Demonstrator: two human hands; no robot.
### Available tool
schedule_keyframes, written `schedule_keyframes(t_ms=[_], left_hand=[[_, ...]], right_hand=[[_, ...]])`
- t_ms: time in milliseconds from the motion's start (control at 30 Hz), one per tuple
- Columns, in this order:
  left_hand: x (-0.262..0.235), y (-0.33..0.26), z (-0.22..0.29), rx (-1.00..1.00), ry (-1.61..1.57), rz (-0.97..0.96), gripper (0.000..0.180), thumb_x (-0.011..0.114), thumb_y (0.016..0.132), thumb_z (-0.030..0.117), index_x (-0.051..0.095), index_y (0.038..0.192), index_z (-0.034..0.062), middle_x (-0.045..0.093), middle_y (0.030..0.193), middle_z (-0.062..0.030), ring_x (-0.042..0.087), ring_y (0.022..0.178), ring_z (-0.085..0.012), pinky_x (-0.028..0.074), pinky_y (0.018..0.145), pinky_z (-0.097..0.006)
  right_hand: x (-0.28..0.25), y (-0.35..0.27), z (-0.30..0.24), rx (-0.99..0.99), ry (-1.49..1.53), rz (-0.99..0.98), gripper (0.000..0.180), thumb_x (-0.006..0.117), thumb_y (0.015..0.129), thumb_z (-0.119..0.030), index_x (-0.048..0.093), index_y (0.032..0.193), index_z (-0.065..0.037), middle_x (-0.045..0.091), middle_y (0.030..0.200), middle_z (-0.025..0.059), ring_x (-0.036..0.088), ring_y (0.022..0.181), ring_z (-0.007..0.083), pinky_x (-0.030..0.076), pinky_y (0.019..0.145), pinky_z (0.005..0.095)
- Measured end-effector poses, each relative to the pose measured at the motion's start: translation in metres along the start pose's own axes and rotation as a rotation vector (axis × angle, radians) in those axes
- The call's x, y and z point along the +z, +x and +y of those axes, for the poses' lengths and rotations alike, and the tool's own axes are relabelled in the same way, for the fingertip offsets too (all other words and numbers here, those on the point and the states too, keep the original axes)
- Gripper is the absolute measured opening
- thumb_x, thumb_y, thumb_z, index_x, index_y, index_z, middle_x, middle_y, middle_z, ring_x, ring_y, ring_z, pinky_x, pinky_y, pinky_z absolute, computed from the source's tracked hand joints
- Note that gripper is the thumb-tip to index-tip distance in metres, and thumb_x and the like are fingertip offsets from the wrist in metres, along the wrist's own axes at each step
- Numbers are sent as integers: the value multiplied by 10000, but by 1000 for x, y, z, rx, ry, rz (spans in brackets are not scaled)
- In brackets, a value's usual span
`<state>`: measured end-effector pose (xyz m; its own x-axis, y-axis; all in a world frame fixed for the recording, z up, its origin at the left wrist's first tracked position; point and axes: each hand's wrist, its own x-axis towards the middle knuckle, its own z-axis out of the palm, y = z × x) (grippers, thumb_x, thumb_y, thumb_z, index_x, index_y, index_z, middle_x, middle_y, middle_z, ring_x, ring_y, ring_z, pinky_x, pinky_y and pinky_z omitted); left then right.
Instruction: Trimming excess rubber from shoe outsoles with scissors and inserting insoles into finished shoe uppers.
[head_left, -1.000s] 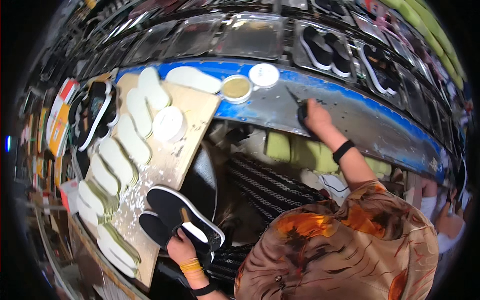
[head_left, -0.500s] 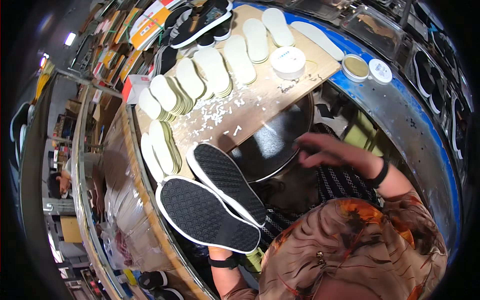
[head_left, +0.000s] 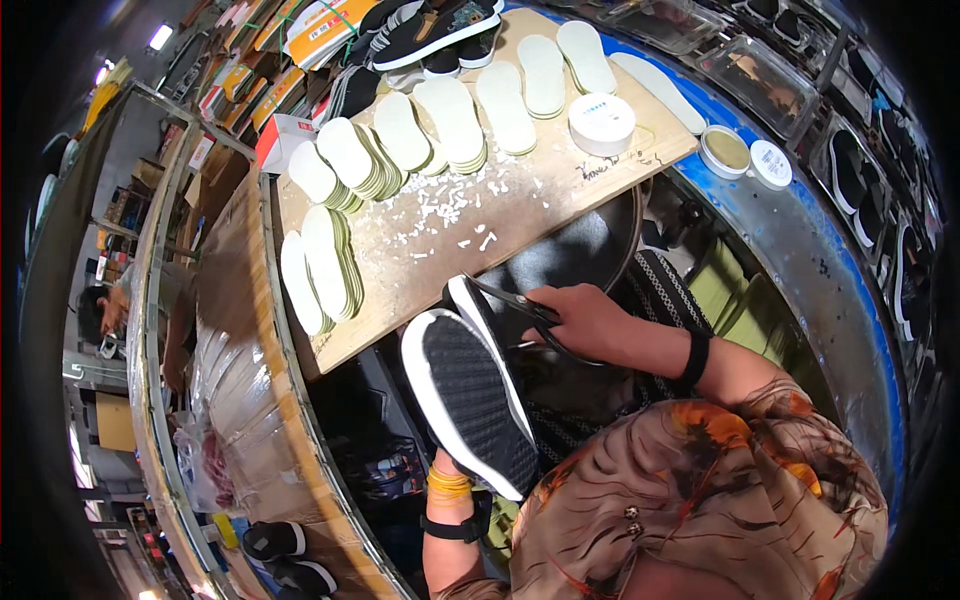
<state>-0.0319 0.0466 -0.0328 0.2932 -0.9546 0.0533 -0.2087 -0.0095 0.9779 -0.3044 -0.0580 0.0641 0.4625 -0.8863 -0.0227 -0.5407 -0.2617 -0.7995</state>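
Observation:
Two shoes with black patterned soles and white edges are held up together, soles toward me. The nearer shoe covers most of the farther shoe, whose white edge shows at its right. My left hand grips them from behind, its fingers hidden by the soles. Closed around the handles of black scissors is my right hand. The blades reach the top end of the farther shoe; whether they touch it I cannot tell.
A wooden board bears stacks of cream insoles, white scraps and a round white tub. An open tin stands on the blue-edged metal table. Dark shoes lie behind the board. A black basin sits below its edge.
My right hand has moved left to the shoes and now shows scissors in it. The shoes have turned more upright and closed together, shifting right.

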Motion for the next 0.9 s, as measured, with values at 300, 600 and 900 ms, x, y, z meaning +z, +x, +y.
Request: schedule_keyframes(t_ms=[300,600,900], left_hand=[[47,32,34,28,-22,2,128,557,813,84,597,754,-22,601,677,-41,540,601,-138,437,543,-305],[32,6,51,56,-6,-59,125,560,809,84,597,754,-22,605,681,-53,546,600,-149,437,542,-311],[65,17,69,58,-37,-56,122,563,806,85,596,755,-21,608,684,-65,552,600,-160,438,540,-318]], right_hand=[[-25,-34,-20,-187,192,115,547,701,703,-370,525,1106,-46,607,830,159,614,769,288,476,677,322],[-61,-47,25,28,44,316,435,696,710,-292,566,1048,-51,618,796,170,607,745,341,477,665,358],[-160,-200,173,980,-602,682,433,616,723,-219,536,1119,-64,596,910,248,565,899,390,449,767,431]])
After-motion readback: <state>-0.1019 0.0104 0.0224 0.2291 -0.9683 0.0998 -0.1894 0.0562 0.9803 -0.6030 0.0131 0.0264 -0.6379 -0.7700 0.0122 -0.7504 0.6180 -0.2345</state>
